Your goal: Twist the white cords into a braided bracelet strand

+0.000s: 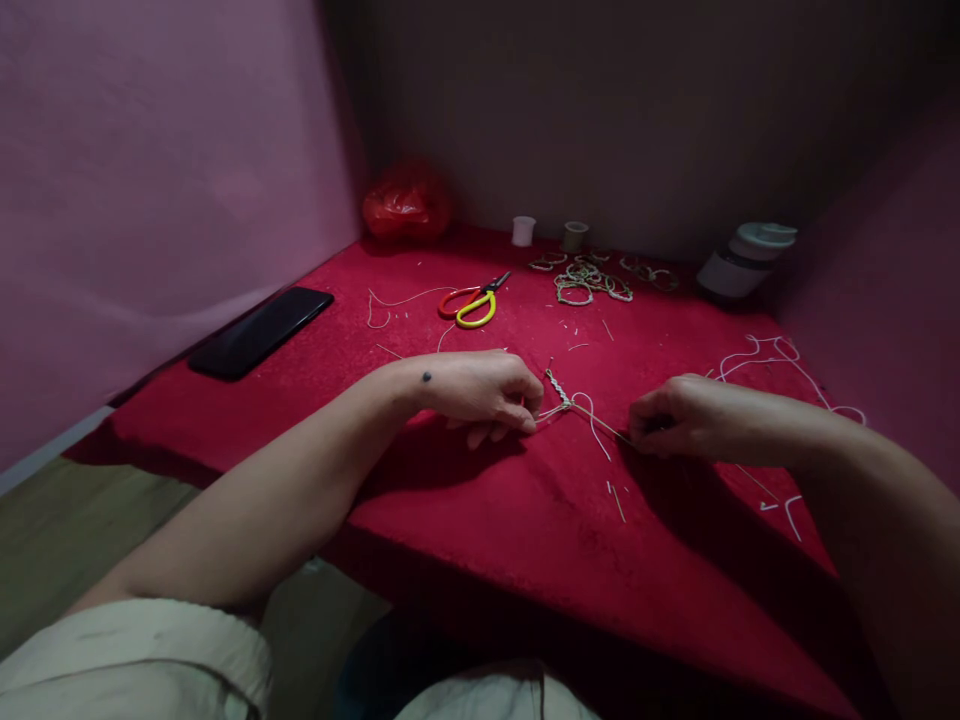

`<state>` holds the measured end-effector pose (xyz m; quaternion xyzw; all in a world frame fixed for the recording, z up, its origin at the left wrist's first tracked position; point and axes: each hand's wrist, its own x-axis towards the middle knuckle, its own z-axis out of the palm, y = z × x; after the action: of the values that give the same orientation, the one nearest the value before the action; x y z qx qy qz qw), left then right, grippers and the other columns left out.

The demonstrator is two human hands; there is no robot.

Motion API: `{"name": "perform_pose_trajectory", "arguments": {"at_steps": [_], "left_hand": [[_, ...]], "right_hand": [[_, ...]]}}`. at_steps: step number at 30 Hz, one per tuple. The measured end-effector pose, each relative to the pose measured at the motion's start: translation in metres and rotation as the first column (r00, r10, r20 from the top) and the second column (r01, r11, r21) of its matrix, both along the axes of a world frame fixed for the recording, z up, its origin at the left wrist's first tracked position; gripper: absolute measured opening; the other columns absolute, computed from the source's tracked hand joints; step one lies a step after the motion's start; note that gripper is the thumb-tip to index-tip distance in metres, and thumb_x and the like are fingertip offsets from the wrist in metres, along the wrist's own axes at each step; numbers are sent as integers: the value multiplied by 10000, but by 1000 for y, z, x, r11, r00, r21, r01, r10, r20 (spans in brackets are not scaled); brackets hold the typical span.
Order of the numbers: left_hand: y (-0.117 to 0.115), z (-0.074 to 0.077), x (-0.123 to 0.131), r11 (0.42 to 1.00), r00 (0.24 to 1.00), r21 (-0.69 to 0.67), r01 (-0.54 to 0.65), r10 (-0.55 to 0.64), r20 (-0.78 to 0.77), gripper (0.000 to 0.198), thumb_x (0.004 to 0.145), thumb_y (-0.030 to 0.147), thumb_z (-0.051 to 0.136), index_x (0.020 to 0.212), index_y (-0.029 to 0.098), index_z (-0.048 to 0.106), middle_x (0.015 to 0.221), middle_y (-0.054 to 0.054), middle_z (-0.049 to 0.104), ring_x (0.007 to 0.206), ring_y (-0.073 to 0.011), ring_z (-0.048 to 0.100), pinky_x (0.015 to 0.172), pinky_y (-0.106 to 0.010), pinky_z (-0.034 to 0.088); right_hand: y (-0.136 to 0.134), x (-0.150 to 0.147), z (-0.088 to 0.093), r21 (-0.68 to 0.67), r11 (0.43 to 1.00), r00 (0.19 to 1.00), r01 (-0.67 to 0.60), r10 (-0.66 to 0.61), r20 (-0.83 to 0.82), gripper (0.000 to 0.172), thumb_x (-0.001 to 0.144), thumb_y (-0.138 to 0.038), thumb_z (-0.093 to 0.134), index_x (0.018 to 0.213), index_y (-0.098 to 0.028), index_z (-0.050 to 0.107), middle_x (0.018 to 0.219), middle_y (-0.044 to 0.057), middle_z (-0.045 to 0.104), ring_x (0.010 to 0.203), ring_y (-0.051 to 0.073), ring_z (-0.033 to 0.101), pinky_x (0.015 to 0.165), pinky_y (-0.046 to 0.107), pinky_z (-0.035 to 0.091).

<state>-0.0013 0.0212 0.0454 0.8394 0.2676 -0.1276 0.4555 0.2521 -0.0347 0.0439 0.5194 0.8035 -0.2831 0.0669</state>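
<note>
A short braided cord (557,389), pale and knotted, lies on the red cloth between my hands. My left hand (499,392) pinches pale strands that run out of its near end toward the left. On the other side, my right hand (671,418) is closed on a thin greenish cord (600,424) stretched from the same knot. A loose white cord end (598,432) loops up from the knot and lies toward me, held by neither hand. The braid's far end points away from me.
Scissors (478,302) with red and yellow handles lie beyond my left hand. Several braided loops (589,280) are piled farther back, near two small spools (523,231). A phone (262,332), a red plastic bag (407,207), a tilted lidded cup (741,262) and cord scraps (617,503) surround them.
</note>
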Motion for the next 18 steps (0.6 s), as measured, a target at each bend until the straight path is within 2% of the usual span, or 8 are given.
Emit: {"name": "perform_pose_trajectory", "arguments": {"at_steps": [3,6,9,12,14,16,18], "left_hand": [[-2,5,-1,999,999,-5,54,-54,9,232,803,330,494,880,159,630,658,-4,619,436,-61,502,451,-193,339],[-3,8,0,994,995,98,-40,32,91,230,793,309,505,865,147,651,627,-1,620,439,-57,485,499,-202,348],[-3,4,6,972,983,185,-142,117,142,240,795,307,497,835,130,655,553,1,595,457,-70,486,524,-211,345],[-6,-3,13,946,986,296,-133,96,139,234,788,315,513,782,130,656,534,-1,581,502,-82,499,544,-214,340],[-9,-10,18,887,987,441,-137,86,133,235,772,337,537,771,135,658,574,-15,594,544,-96,507,550,-221,333],[-13,-16,23,801,987,578,-153,101,122,241,751,361,558,783,145,661,644,-40,621,598,-125,528,559,-237,336],[-16,-22,26,738,986,654,-167,136,98,225,752,346,551,802,156,661,715,-64,644,657,-158,556,581,-257,355]], "right_hand": [[1,-7,-2,170,981,993,99,-85,-85,159,757,-263,517,703,-198,651,630,6,602,557,118,501,529,247,376],[1,-20,-9,371,895,949,247,-146,-280,165,763,-261,516,749,-188,663,690,28,628,605,128,534,565,249,393],[1,-32,-19,458,851,929,258,-87,-361,138,756,-232,534,740,-179,661,694,32,608,607,122,520,570,240,386],[1,-42,-29,490,841,953,230,-93,-289,138,750,-205,541,780,-166,669,700,41,591,605,124,504,570,242,371],[1,-46,-33,485,848,968,215,-119,-221,146,748,-203,544,812,-164,668,720,48,591,628,132,511,586,244,368],[2,-50,-36,471,857,975,207,-143,-167,136,745,-202,545,814,-164,656,736,51,593,645,137,516,598,245,366],[2,-53,-38,467,860,978,203,-154,-141,120,754,-201,530,791,-162,637,736,50,592,642,136,513,598,242,360]]}}
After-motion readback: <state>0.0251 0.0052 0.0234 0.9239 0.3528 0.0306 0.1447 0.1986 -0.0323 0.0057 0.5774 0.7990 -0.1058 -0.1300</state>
